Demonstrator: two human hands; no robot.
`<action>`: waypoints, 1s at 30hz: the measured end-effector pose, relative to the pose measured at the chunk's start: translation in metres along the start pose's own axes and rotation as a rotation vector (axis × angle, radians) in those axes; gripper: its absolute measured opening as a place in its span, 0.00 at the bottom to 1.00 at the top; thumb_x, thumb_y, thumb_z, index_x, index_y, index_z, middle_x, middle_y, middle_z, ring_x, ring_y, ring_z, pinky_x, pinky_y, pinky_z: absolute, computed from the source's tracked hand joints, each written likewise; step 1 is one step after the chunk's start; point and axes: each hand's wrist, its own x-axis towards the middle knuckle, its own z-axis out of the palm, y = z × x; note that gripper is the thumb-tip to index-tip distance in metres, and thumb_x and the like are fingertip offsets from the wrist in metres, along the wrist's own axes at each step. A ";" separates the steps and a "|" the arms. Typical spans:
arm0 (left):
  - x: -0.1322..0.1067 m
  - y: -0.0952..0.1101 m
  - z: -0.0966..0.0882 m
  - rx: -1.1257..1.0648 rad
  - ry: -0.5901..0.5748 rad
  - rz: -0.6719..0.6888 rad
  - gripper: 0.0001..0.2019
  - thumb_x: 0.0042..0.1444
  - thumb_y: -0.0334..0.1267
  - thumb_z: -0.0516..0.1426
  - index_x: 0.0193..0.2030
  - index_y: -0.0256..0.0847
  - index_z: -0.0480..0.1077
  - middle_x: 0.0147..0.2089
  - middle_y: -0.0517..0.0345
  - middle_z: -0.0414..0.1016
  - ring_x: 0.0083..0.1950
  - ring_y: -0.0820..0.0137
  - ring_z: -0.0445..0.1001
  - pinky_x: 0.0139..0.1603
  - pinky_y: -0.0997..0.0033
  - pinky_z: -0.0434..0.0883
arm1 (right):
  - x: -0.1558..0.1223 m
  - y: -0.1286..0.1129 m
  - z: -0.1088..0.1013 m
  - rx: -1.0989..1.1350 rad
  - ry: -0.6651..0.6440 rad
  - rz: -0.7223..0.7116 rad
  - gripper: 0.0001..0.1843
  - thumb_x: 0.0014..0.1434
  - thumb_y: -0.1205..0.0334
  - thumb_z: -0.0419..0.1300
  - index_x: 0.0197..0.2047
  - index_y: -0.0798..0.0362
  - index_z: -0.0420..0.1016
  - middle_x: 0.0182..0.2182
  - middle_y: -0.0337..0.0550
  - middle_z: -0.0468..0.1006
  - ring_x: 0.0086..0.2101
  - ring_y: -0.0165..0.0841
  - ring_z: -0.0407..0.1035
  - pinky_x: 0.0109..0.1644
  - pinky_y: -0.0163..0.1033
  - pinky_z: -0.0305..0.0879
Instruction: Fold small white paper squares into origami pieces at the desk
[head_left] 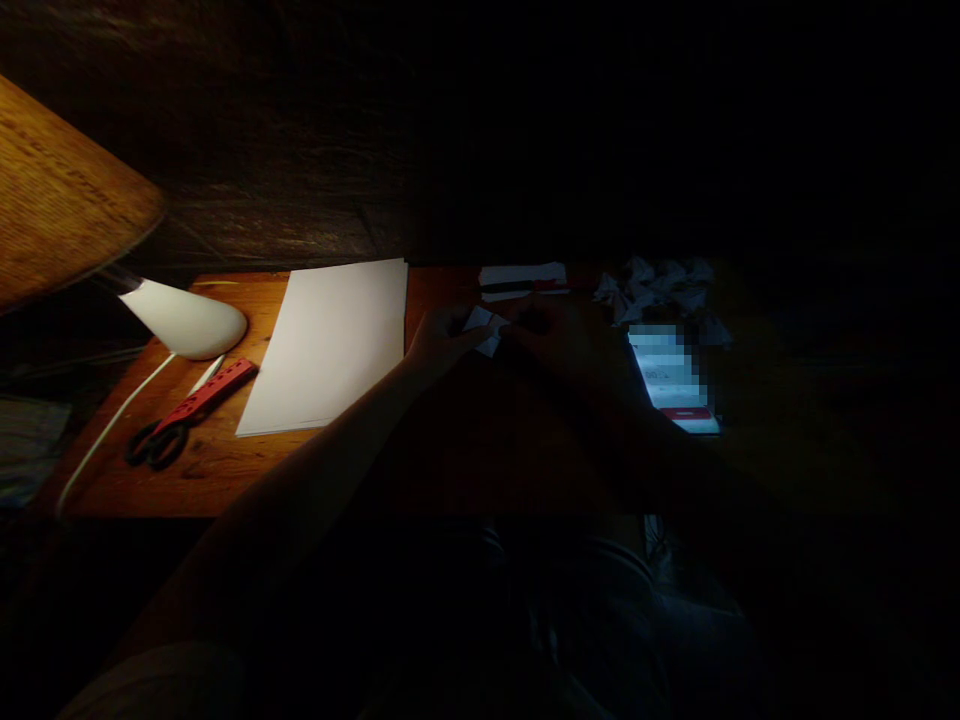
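I count one lamp (191, 322), one pair of scissors (196, 401) with black handles and a red part, one stack of large white sheets (330, 345), one lit phone (667, 370) and, at the back of the table (187, 490), one batch of smaller white papers (523, 273); the cluster of little folded pieces (652, 288) behind the phone is too dim to number. A single small folded paper (492, 345) sits between my hands, above the middle of the table. My left hand (439, 335) is nearly closed, thumb laid along the paper, pinching it; my right hand (551, 335), deep in shadow, grips its other side, though I cannot tell how each finger lies. Both forearms reach forward and inward, the left passing the sheets' near corner, the right almost lost in darkness.
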 end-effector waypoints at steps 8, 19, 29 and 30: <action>0.001 0.002 -0.001 0.101 0.037 0.022 0.10 0.55 0.42 0.69 0.35 0.37 0.79 0.30 0.60 0.78 0.31 0.73 0.72 0.31 0.75 0.67 | -0.006 -0.019 -0.006 -0.035 -0.015 0.012 0.04 0.60 0.61 0.73 0.36 0.50 0.83 0.40 0.45 0.88 0.41 0.41 0.79 0.49 0.47 0.75; -0.002 0.006 0.001 0.049 0.061 -0.054 0.14 0.57 0.47 0.68 0.32 0.37 0.78 0.29 0.59 0.78 0.30 0.72 0.72 0.29 0.75 0.66 | -0.003 -0.010 -0.005 0.010 0.016 0.045 0.09 0.62 0.60 0.70 0.31 0.49 0.78 0.34 0.43 0.85 0.37 0.38 0.76 0.44 0.44 0.73; 0.000 0.005 0.000 0.109 0.066 -0.038 0.16 0.56 0.49 0.68 0.29 0.39 0.75 0.26 0.61 0.72 0.28 0.73 0.67 0.27 0.74 0.59 | -0.005 -0.017 -0.012 -0.037 -0.020 0.018 0.11 0.62 0.56 0.71 0.31 0.48 0.76 0.34 0.43 0.84 0.38 0.40 0.76 0.44 0.44 0.74; 0.000 0.005 0.000 0.112 0.064 -0.036 0.16 0.56 0.49 0.68 0.29 0.39 0.75 0.26 0.61 0.72 0.28 0.73 0.66 0.27 0.74 0.59 | -0.005 -0.016 -0.011 -0.035 -0.016 0.023 0.11 0.61 0.57 0.71 0.30 0.48 0.76 0.33 0.43 0.84 0.38 0.40 0.75 0.44 0.44 0.73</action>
